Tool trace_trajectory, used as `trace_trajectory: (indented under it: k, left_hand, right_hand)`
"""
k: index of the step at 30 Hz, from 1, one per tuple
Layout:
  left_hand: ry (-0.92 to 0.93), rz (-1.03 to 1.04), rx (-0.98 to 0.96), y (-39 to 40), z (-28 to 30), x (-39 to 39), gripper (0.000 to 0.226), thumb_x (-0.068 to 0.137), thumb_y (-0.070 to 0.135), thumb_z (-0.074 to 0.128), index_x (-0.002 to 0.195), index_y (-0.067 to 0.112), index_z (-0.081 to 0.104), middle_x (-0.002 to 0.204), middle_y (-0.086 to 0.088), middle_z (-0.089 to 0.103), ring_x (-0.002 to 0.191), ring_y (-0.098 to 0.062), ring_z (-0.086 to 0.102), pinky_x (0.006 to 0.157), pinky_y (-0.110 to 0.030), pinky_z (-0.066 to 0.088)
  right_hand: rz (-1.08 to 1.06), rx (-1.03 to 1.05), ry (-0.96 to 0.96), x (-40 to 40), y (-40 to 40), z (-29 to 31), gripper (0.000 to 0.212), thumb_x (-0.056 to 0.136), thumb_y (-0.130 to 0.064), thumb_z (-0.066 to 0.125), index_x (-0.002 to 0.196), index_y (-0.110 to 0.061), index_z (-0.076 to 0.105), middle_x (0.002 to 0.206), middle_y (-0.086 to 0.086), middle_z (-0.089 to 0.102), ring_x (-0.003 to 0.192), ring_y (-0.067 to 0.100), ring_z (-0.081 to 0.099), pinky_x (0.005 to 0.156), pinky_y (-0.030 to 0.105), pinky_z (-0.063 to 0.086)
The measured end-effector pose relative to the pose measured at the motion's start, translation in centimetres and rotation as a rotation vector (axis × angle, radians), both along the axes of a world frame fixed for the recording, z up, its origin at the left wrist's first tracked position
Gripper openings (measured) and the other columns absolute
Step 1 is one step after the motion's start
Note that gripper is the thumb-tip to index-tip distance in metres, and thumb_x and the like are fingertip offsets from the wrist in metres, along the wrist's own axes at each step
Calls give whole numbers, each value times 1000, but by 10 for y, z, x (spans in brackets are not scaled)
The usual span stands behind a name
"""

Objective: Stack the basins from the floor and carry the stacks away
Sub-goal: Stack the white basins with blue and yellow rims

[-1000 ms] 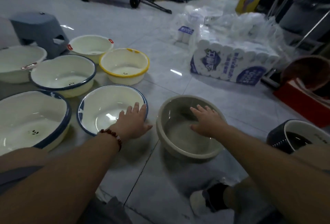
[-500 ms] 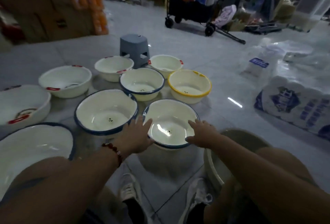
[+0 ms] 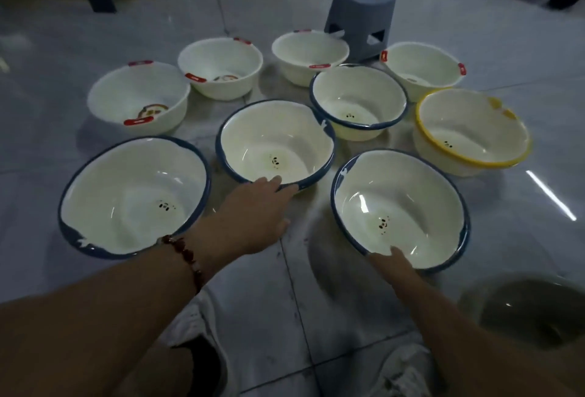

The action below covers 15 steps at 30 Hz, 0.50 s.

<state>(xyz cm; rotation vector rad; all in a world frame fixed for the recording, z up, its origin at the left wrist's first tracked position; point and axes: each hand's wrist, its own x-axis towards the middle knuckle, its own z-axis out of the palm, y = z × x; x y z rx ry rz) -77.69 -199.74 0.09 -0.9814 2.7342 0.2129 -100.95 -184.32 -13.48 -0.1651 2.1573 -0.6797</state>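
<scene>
Nine basins spread open-side-up on the tiled floor (image 3: 538,48), none nested yet, so stacking judged barely begun. Sorted loosely by kind, which suits nesting like with like: four blue-rimmed ones nearest, a yellow-rimmed basin (image 3: 473,130) to the right, four white ones with red tabs along the back, beside a grey stool (image 3: 364,21). Left hand (image 3: 253,213) reaching forward, fingers fairly straight, fingertips laid on the near rim of the middle blue basin (image 3: 275,143); no curl round the rim plainly visible, so more a touch than a grip. Right hand (image 3: 392,262) at the near rim of the right blue basin (image 3: 400,206), thumb showing over the lip inside, remaining fingers hidden beneath the rim; probably pinching the edge, and the basin looks tilted up at the near side, as if being lifted. Hands well apart, one basin each. Likely reason for this hold: taking two like basins by their closest edges, ready to drop one into the other. Largest blue basin (image 3: 133,197) sits just beside the left forearm, untouched, the smaller blue basin (image 3: 359,100) farther back. A dark, greyish basin (image 3: 531,311) at lower right, blurred, near the right arm. Red bead bracelet (image 3: 183,254) on the left wrist. Thin rims and smooth glossy walls suggest easy sliding when nested, and slipping from a one-edge pinch.
</scene>
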Motion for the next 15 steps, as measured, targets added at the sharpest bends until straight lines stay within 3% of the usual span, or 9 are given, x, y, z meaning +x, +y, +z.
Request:
trace_trajectory:
  k: [2,4,6,8,12,15]
  left_hand:
    - [-50,-19,-5,-11,-4,-6,71,99,48,44,157,24,12,161,-12,20,143,-29,29,112,-43,33]
    - [-98,0,8,-26,-9,-11,72,99,49,43,157,24,9,163,-13,15,146,-32,23,114,-46,30]
    - [-142,29,33,-38,-17,-17,73,99,51,42,157,26,7,164,-14,10,148,-34,19,115,-47,28]
    - [-188,46,69,-51,-26,-21,74,98,53,42,157,26,7,164,-14,7,148,-35,17,115,-48,28]
    - [-246,78,162,-76,-31,-40,72,97,53,45,156,27,11,164,-13,5,147,-36,17,113,-50,28]
    - [-159,98,180,-89,-23,-54,65,97,48,46,153,25,22,158,-12,21,140,-33,30,107,-46,34]
  right_hand:
    - [-459,-137,-239,0,-1,-21,55,95,-20,59,145,-9,38,135,5,46,131,30,44,107,37,39]
    - [-764,-264,-375,0,0,-34,56,95,-26,59,145,-12,39,132,6,46,131,31,45,108,42,40]
    - [-987,-309,-457,-10,-5,-49,51,94,-31,61,139,-13,44,142,8,48,125,28,50,103,39,44]
    - [-1194,-385,-498,-24,-18,-55,44,89,-30,68,127,-17,52,131,3,58,106,22,60,94,35,52]
    - [-1436,-389,-558,-41,-53,-35,41,84,-22,73,120,-21,53,112,2,51,85,21,54,63,27,54]
    - [-1473,-415,-605,-40,-80,0,35,86,-12,66,117,-19,52,98,2,47,77,19,53,52,26,46]
